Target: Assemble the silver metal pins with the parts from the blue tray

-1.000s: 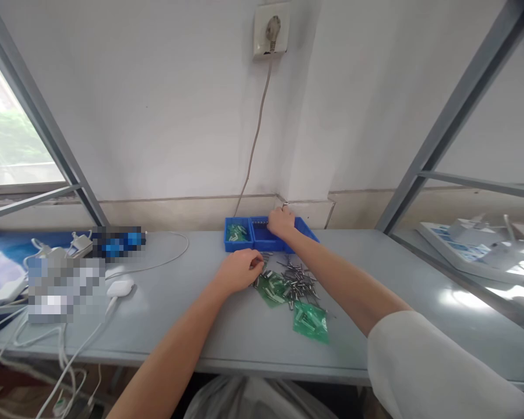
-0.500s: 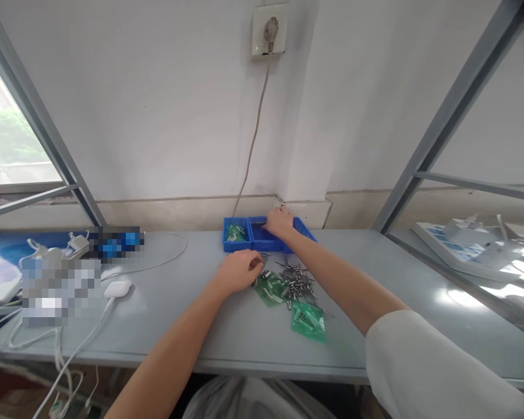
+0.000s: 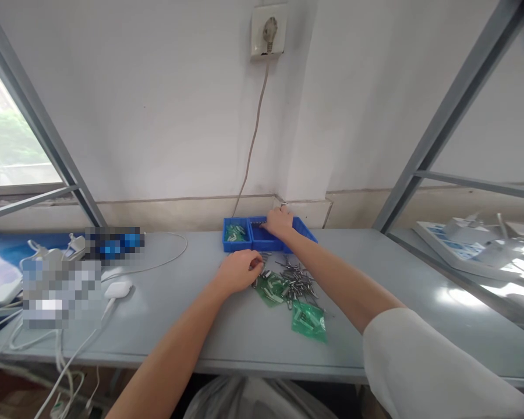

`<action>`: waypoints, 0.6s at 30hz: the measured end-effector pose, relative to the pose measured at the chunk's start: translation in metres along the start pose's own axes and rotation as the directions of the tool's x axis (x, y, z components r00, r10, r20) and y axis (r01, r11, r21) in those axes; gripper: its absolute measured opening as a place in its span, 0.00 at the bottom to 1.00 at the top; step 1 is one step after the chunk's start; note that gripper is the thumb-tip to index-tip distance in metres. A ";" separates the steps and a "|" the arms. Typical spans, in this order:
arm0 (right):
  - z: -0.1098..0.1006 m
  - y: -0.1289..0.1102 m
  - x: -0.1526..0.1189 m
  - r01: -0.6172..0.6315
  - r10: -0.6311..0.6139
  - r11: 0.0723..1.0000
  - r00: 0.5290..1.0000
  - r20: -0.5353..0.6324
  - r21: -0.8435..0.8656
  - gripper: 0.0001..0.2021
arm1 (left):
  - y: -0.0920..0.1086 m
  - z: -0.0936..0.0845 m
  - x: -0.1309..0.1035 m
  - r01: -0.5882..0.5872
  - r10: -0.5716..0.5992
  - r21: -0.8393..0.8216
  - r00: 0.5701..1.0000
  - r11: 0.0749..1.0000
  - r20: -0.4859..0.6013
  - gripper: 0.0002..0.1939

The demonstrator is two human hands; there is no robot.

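where the desk (image 3: 244, 343) lies nearest: a green bag (image 3: 309, 321) flat on it, on the near side of the middle bin (image 3: 264, 245) and right of it.
metal pieces (image 3: 300, 283): loose heap between that bag and the middle bin; a green packet (image 3: 274, 288) against the heap's left side.
left hand (image 3: 242, 270): near side of the middle bin, slightly left, beside the packet; fingers curled, thumb drawn close. cannot tell if anything is pinched.
right hand (image 3: 280, 222): over the middle bin's right part, knuckles up, fingers dipping in; tips hidden, so cannot tell if spread or pinching.
left bin (image 3: 234, 247): just beside the middle bin, holding small packets (image 3: 236, 234).
hands' shift: very little over the last second; right fingers look slightly farther left inside the middle bin. judged: careful handling at that bin, left hand steady by the heap.
plug (image 3: 270, 29): on the wall, high above the middle bin.
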State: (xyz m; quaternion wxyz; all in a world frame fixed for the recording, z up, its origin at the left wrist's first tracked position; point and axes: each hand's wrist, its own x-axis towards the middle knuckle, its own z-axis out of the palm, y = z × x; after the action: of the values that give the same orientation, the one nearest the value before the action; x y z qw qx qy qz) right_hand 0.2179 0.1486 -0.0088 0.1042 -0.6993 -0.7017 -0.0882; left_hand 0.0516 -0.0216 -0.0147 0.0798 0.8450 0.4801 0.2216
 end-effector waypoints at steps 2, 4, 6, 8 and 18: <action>0.000 0.000 0.000 0.001 -0.001 1.000 1.000 0.002 -0.005 0.27 | 0.000 0.000 0.000 0.002 -0.002 0.000 1.000 1.000 0.003 0.10; -0.002 0.000 0.000 0.002 -0.002 1.000 1.000 0.012 -0.012 0.27 | 0.000 0.000 0.000 0.002 -0.002 0.000 1.000 1.000 0.005 0.10; -0.006 0.000 -0.002 0.006 -0.006 1.000 1.000 0.015 -0.011 0.26 | 0.000 0.000 0.001 0.003 -0.003 0.000 1.000 1.000 0.005 0.10; -0.014 -0.001 -0.005 0.015 -0.015 1.000 1.000 0.005 0.008 0.24 | 0.001 0.000 0.001 0.003 -0.003 0.000 1.000 1.000 0.004 0.10; -0.105 0.002 -0.057 0.303 -0.022 0.815 0.867 -0.497 0.493 0.19 | 0.002 -0.006 0.002 -0.023 -0.004 -0.141 0.982 0.990 -0.189 0.08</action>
State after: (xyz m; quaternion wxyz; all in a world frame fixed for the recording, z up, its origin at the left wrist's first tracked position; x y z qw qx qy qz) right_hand 0.2218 0.0652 0.0768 0.4613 -0.5309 -0.7087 -0.0555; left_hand 0.0510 -0.0212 -0.0083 0.0930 0.8147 0.4643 0.3348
